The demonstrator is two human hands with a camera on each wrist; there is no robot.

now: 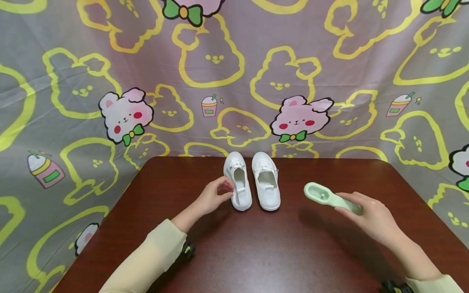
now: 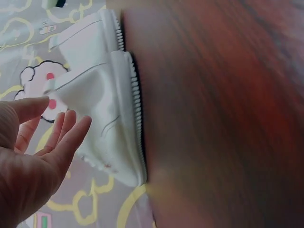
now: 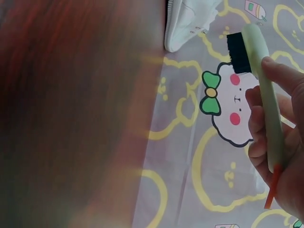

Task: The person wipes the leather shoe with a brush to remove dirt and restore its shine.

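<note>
Two white shoes stand side by side on the brown table, toes toward the back. Beside the heel of the left shoe (image 1: 242, 199) is my left hand (image 1: 216, 196), its fingers loosely bent with nothing between them. In the left wrist view that hand's fingertips overlap the white side of the shoe (image 2: 111, 109). The right shoe (image 1: 269, 197) stands just to its right. My right hand (image 1: 373, 215) grips a pale green shoe brush (image 1: 331, 198) by its handle, raised over the table. Dark bristles (image 3: 238, 53) and an orange cord (image 3: 272, 187) show in the right wrist view.
The dark brown table (image 1: 256, 252) has a glossy top that reflects light. A grey curtain (image 1: 234, 49) with cartoon bears and rabbits hangs close behind the table and along both sides. Dark wrist straps (image 1: 188, 249) show under the sleeves.
</note>
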